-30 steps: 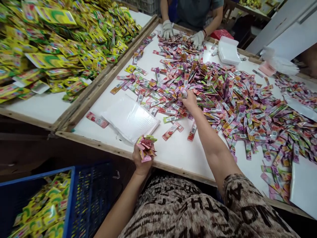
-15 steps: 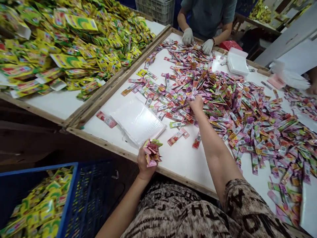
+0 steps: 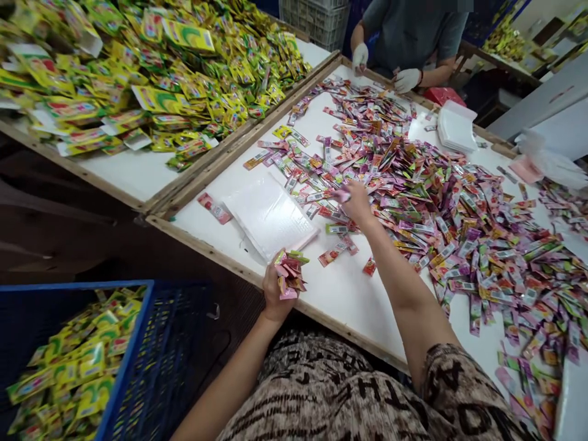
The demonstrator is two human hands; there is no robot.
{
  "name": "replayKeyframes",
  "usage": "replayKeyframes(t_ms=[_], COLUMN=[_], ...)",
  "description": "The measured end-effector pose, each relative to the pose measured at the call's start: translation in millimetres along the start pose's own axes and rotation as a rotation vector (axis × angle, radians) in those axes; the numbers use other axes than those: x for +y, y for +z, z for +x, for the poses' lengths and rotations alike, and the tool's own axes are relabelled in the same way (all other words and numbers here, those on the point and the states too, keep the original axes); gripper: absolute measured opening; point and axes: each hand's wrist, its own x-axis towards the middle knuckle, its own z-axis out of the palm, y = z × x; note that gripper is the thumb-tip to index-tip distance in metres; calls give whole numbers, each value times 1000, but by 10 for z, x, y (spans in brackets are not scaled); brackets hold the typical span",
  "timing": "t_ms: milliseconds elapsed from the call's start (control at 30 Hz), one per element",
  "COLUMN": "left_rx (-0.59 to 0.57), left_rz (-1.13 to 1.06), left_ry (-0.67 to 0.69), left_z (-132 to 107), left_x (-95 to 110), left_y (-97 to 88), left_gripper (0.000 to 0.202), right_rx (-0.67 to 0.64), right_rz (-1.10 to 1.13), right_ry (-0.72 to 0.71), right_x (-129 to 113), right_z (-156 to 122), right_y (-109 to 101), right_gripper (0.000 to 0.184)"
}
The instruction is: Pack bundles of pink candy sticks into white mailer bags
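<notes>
My left hand (image 3: 275,295), at the table's near edge, is closed around a bunch of stick sachets (image 3: 292,274), their pink and green ends fanning out. Over the near side of a large heap of purple, pink and green stick sachets (image 3: 404,184), my right hand (image 3: 357,203) pinches a pinkish-purple sachet (image 3: 340,195), slightly blurred. Between my hands and the left frame lies a stack of clear plastic bags (image 3: 271,214). Loose sachets lie near it, such as a pink one (image 3: 214,208) on its left and a red-pink one (image 3: 332,253) on its right.
A wooden rim (image 3: 206,256) borders the white table. Yellow packets (image 3: 184,92) cover the table on the left. Below stands a blue crate (image 3: 149,343) of yellow packets. Across the table, a person in white gloves (image 3: 407,80) handles sachets beside white bags (image 3: 456,127).
My right hand has lifted slightly off the heap and drawn left with a sachet in its fingers. My left hand keeps its bunch. The camera view has shifted a little.
</notes>
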Motion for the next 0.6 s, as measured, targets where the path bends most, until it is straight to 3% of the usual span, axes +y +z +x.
replayKeyframes(t_ms=[67, 133, 233, 333, 400, 500, 600], left_rx=[-26, -113, -314, -643, -801, -865, -930], left_rz=[26, -48, -193, -342, -429, -511, -560], left_ry=[46, -15, -161, -331, -425, -464, -469], left_z=[41, 69, 10, -208, -398, -661, -859], left_x=[57, 159, 396, 646, 764, 856, 899], left_y=[-9, -5, 103, 330, 505, 741, 918], left_gripper=[55, 44, 36, 39, 44, 56, 71], right_rx=[41, 8, -5, 58, 133, 171, 188], right_rz=[362, 700, 981, 1061, 1069, 1058, 912], right_ry=[101, 218, 379, 496, 532, 476, 361], right_x=[-27, -49, -104, -138, -110, 14, 176], right_z=[-271, -684, -1434, -2115, -2470, -2822, -2983], right_y=[-217, -382, -364, -141, -19, 22, -70], right_gripper=[27, 36, 45, 50, 56, 75, 88])
